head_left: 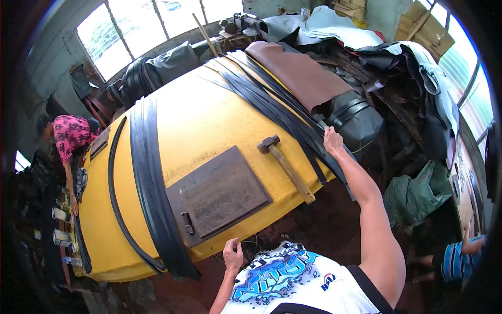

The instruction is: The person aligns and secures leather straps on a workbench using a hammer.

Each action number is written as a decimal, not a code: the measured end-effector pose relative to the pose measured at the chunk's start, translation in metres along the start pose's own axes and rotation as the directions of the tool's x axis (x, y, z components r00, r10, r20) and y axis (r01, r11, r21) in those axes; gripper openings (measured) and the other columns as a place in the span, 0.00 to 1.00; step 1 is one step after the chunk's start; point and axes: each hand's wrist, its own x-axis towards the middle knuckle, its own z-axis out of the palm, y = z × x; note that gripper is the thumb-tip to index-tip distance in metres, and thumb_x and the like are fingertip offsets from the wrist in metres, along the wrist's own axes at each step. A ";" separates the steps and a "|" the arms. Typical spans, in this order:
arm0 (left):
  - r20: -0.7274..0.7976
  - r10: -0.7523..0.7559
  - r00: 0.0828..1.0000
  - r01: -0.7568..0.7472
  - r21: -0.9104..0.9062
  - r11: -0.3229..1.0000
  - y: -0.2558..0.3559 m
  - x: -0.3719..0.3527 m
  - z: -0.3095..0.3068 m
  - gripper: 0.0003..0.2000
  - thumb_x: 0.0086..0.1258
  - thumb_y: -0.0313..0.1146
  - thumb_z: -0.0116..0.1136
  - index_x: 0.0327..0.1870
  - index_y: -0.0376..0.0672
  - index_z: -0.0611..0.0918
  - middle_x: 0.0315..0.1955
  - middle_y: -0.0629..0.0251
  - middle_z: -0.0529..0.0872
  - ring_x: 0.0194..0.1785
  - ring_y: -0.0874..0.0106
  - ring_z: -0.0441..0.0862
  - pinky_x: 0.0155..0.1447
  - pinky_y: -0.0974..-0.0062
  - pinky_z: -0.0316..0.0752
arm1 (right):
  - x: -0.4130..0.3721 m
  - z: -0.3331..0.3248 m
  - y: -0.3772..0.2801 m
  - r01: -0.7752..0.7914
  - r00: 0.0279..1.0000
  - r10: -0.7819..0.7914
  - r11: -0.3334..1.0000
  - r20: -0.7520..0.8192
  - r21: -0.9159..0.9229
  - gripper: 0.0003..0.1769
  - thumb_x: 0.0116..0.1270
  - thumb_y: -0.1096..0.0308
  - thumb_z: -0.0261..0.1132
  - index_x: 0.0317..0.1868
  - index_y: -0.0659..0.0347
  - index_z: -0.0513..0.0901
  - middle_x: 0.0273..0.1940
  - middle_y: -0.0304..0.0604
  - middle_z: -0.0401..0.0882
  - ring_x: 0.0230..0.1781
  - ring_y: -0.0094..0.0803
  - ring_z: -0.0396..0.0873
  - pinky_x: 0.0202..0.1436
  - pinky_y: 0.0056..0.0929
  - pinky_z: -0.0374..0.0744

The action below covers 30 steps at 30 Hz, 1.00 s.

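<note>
Centrally, our right hand (332, 140) rests on the black strips (293, 118), which drape over the yellow bench (209, 120) right of the hammer (285, 165); we cannot tell its grip. Lower centre, our left hand (232, 255) hangs half-curled below the dark plate (219, 193), its contents indiscernible.

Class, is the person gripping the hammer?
No, the hammer lies untouched on the yellow table; the right hand touches black strips.

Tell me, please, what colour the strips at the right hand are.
Black, in the head view: the strips run across the yellow table to the right hand.
</note>
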 end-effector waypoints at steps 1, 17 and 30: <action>0.006 -0.003 1.000 0.003 -0.003 1.000 0.000 0.002 0.000 0.08 0.59 0.22 0.55 0.40 0.34 0.79 0.34 0.54 0.81 0.38 0.62 0.82 0.43 0.71 0.76 | 0.001 -0.011 -0.002 -0.028 0.999 0.029 0.999 -0.034 0.016 0.09 0.64 0.71 0.47 0.43 0.62 0.69 0.41 0.55 0.74 0.38 0.52 0.79 0.41 0.44 0.78; 0.208 0.066 0.976 -0.004 -0.284 0.959 0.020 0.056 0.029 0.08 0.62 0.23 0.54 0.42 0.34 0.79 0.35 0.61 0.84 0.38 0.73 0.82 0.44 0.77 0.75 | -0.146 -0.037 -0.069 -0.657 0.753 -0.272 -0.253 0.600 0.710 0.16 0.67 0.75 0.47 0.54 0.74 0.68 0.38 0.51 0.76 0.36 0.37 0.80 0.42 0.36 0.80; 0.335 0.085 0.938 0.048 -0.370 0.928 0.035 0.064 0.035 0.08 0.65 0.22 0.51 0.44 0.32 0.77 0.36 0.60 0.84 0.40 0.74 0.81 0.47 0.78 0.75 | -0.171 -0.060 -0.090 -0.692 0.720 -0.226 -0.304 0.656 0.655 0.21 0.69 0.73 0.40 0.61 0.69 0.66 0.43 0.49 0.76 0.37 0.31 0.76 0.42 0.30 0.78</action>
